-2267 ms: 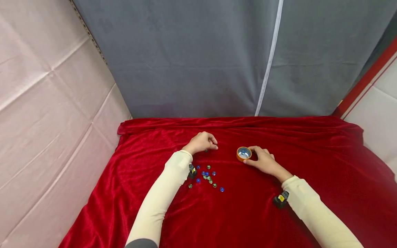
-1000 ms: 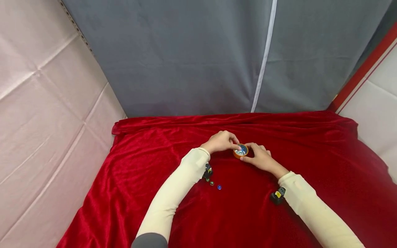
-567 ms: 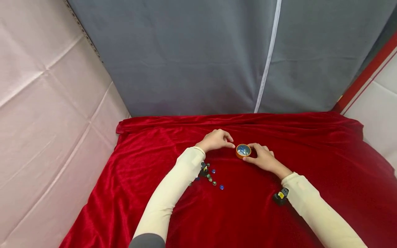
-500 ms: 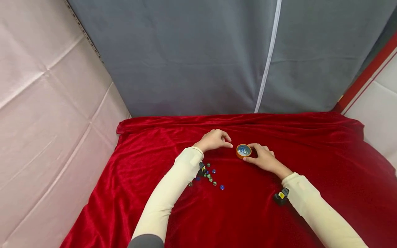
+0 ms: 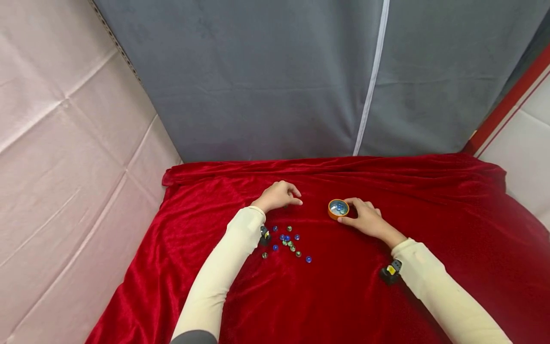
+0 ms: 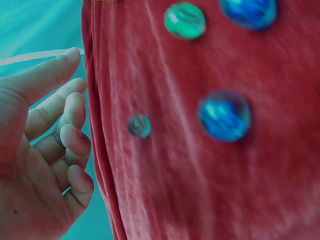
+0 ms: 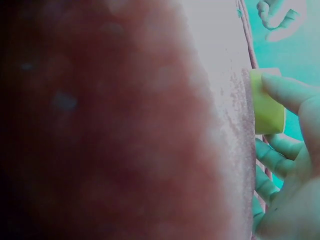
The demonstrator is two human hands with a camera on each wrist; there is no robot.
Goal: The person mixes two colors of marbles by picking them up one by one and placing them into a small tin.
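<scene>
Head view: cup (image 5: 334,216), count 1, orange wall, upright, right of centre; contact of base with cloth (image 5: 343,296) cannot be told. Right hand (image 5: 367,220) grips it from the right, thumb on the near side, fingers on the far side. Left hand (image 5: 279,196): fingers loosely bent, narrow gap to thumb, nothing visibly held. Loose marbles, one scatter nearer the wearer than the left hand: blue marbles (image 5: 309,259) 6, green marbles (image 5: 298,254) 6; one more small dark spot just beside the left hand, colour unclear. Inside cup: several, blue among them, too small to count. Room: a strip of cloth separates left fingertips from cup; a broader stretch lies between scatter and right forearm. Cloth's far edge meets the grey curtain (image 5: 258,95), well beyond both hands.

Left wrist view: 4 marbles, 2 blue, 2 green; one blue cut by the top border. Thumb and fingers apart.

Right wrist view: mostly blurred. Cup wall shows yellow-green, thumb against it; contents hidden. Left fingers at top right, well apart from cup.
</scene>
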